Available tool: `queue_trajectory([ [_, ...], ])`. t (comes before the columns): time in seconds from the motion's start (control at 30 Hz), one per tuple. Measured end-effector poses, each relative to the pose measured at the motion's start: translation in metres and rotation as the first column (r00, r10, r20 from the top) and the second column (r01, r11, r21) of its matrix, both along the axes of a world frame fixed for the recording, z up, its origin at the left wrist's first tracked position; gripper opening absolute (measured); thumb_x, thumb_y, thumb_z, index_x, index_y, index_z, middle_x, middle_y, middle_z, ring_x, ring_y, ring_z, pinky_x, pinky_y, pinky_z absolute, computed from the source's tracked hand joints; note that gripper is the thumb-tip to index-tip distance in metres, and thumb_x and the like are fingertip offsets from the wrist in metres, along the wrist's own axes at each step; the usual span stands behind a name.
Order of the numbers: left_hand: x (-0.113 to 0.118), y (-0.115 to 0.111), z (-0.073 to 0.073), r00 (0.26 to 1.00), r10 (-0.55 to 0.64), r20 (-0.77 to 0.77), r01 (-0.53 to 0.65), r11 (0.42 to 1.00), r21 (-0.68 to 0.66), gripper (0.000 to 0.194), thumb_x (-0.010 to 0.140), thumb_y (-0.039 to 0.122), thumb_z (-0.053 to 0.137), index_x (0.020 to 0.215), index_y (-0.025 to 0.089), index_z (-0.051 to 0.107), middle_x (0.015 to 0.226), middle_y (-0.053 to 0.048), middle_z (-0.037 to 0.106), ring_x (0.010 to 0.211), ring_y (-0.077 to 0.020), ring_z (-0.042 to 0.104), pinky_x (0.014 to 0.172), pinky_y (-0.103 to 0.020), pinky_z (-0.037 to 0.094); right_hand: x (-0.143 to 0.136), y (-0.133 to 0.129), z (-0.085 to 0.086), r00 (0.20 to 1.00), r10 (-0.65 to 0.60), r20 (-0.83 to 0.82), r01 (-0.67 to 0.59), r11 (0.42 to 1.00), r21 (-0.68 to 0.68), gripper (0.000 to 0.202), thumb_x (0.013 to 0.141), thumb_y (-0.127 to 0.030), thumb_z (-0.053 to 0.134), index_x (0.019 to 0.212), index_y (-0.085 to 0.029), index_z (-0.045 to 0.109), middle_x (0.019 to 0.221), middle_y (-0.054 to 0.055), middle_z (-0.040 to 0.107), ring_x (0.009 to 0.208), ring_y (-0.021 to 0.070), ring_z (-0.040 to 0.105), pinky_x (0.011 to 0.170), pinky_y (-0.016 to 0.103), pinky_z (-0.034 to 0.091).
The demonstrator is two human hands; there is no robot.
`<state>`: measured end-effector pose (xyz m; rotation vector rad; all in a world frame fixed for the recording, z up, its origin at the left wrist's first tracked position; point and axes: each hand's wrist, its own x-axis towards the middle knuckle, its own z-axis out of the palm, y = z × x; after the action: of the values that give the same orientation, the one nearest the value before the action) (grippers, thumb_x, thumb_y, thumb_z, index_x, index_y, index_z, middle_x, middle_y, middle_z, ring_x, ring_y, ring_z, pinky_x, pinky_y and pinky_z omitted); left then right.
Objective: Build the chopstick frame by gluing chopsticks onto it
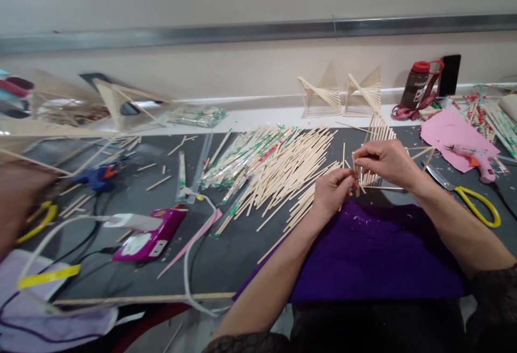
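My right hand (388, 162) is closed in a pinch on the upright edge of a stick frame (379, 127), built of pale wooden chopsticks set in a fanned row. Lower on that same edge, the fingertips of my left hand (332, 190) are pressed together against the sticks. The exact contact between the fingertips is too small to make out. The frame stands on the dark table at the edge of a purple cloth (383, 256). Part of it is hidden behind my right hand. Loose chopsticks (286, 167) lie in a heap left of my hands.
Paper-wrapped chopsticks (246, 151) adjoin the heap. Two finished-looking stick models (323, 94) stand by the wall. At right are scissors (479, 207), a pink glue gun (476, 159) and a bottle (415, 86). A magenta power strip (151, 237), blue glue gun (99, 176) and a blurred person's arm (24, 197) are left.
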<state>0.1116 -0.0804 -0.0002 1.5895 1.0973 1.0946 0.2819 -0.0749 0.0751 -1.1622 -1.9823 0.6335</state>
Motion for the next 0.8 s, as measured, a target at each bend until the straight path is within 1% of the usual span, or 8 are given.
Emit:
queue_trajectory([
  [0.23, 0.001, -0.002, -0.004, 0.998, -0.003, -0.062, 0.008, 0.996, 0.084, 0.020, 0.082, 0.024, 0.055, 0.082, 0.021, 0.075, 0.070, 0.001, 0.071, 0.057, -0.0111, 0.062, 0.055, -0.022, 0.053, 0.002, -0.004, 0.004, 1.000, 0.028, -0.001, -0.028, 1.000, 0.002, 0.016, 0.082, -0.019, 0.060, 0.074, -0.015, 0.073, 0.069, 0.002, 0.071, 0.056, 0.0086, 0.062, 0.056, 0.022, 0.045],
  [0.37, -0.004, 0.000, 0.003, 0.998, 0.016, -0.061, -0.009, 0.993, 0.118, 0.016, 0.083, 0.026, 0.059, 0.084, 0.021, 0.075, 0.071, 0.001, 0.071, 0.059, -0.0112, 0.062, 0.058, -0.023, 0.052, 0.004, -0.004, 0.002, 1.000, 0.014, 0.010, -0.014, 1.000, 0.023, 0.015, 0.083, -0.022, 0.062, 0.078, -0.017, 0.075, 0.068, 0.002, 0.071, 0.055, 0.0104, 0.063, 0.055, 0.024, 0.047],
  [0.43, -0.014, 0.004, 0.010, 0.994, 0.106, -0.027, -0.100, 0.982, 0.162, 0.017, 0.085, 0.031, 0.062, 0.088, 0.021, 0.076, 0.073, 0.000, 0.071, 0.059, -0.0115, 0.061, 0.059, -0.025, 0.052, 0.004, -0.004, 0.003, 1.000, 0.003, 0.026, -0.003, 1.000, 0.017, 0.014, 0.083, -0.022, 0.063, 0.079, -0.018, 0.075, 0.066, 0.001, 0.070, 0.055, 0.0112, 0.063, 0.057, 0.025, 0.048],
  [0.5, -0.029, 0.011, 0.017, 0.966, 0.255, -0.050, -0.234, 0.936, 0.262, 0.017, 0.085, 0.032, 0.063, 0.091, 0.022, 0.076, 0.085, -0.003, 0.074, 0.067, -0.0123, 0.062, 0.064, -0.026, 0.052, 0.004, -0.005, 0.005, 0.999, -0.006, 0.035, 0.006, 1.000, 0.003, 0.013, 0.083, -0.022, 0.063, 0.078, -0.019, 0.075, 0.065, 0.001, 0.070, 0.056, 0.0122, 0.064, 0.058, 0.026, 0.049],
  [0.57, -0.048, 0.020, 0.021, 0.909, 0.391, -0.146, -0.316, 0.873, 0.372, 0.016, 0.085, 0.031, 0.064, 0.089, 0.023, 0.077, 0.088, -0.002, 0.075, 0.072, -0.0134, 0.063, 0.070, -0.027, 0.051, 0.004, -0.005, 0.006, 0.999, -0.012, 0.042, 0.012, 1.000, -0.003, 0.012, 0.083, -0.022, 0.064, 0.077, -0.020, 0.075, 0.066, 0.002, 0.070, 0.057, 0.0129, 0.065, 0.058, 0.027, 0.049],
  [0.63, -0.067, 0.028, 0.021, 0.802, 0.508, -0.314, -0.360, 0.831, 0.424, 0.015, 0.084, 0.026, 0.064, 0.087, 0.023, 0.078, 0.085, -0.002, 0.074, 0.074, -0.0151, 0.063, 0.076, -0.030, 0.050, 0.004, -0.005, 0.006, 0.999, -0.014, 0.050, 0.014, 1.000, 0.004, 0.012, 0.084, -0.022, 0.064, 0.077, -0.021, 0.074, 0.066, 0.002, 0.070, 0.056, 0.0131, 0.064, 0.057, 0.027, 0.049],
  [0.73, -0.086, 0.035, 0.016, 0.594, 0.544, -0.592, -0.382, 0.839, 0.388, 0.017, 0.085, 0.024, 0.062, 0.088, 0.024, 0.078, 0.091, -0.005, 0.074, 0.083, -0.0218, 0.067, 0.080, -0.035, 0.049, 0.004, -0.004, 0.005, 0.998, -0.017, 0.059, 0.016, 1.000, 0.011, 0.012, 0.085, -0.024, 0.065, 0.077, -0.022, 0.074, 0.066, 0.002, 0.070, 0.055, 0.0134, 0.064, 0.054, 0.027, 0.048],
  [0.8, -0.093, 0.038, 0.014, 0.476, 0.534, -0.698, -0.407, 0.838, 0.364, 0.020, 0.086, 0.024, 0.060, 0.094, 0.024, 0.078, 0.098, -0.008, 0.074, 0.089, -0.0264, 0.068, 0.078, -0.037, 0.049, 0.004, -0.003, 0.004, 0.998, -0.018, 0.059, 0.018, 1.000, 0.010, 0.012, 0.085, -0.025, 0.065, 0.077, -0.022, 0.074, 0.066, 0.001, 0.070, 0.056, 0.0138, 0.065, 0.054, 0.027, 0.048],
])
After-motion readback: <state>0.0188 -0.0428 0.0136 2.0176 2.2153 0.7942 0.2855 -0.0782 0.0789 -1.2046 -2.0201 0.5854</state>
